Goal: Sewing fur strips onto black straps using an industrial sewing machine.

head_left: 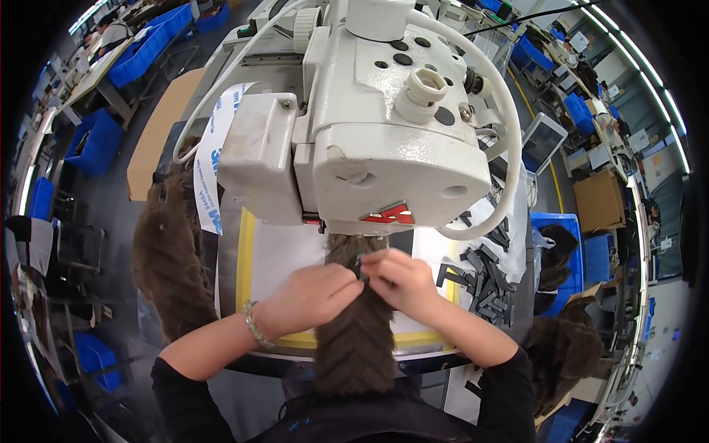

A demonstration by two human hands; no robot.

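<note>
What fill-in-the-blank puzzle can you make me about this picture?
1. The bare left hand and bare right hand are over a long brown strip of ____.
2. A pale beaded bracelet circles the person's ____ wrist.
3. The pile of small, flat black strips lies to the ____ of the hands.
4. The angular badge on the big white metal machine is mostly ____.

Missing words: fur; left; right; red.

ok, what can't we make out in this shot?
- Head view: far end of the brown fur strip, hidden by the white machine head.
- Head view: whatever sits between the left hand and right hand, mostly covered by their fingers and too small to tell.
- Head view: items on the far workbench at upper left, too small and bent by the fisheye.
</note>
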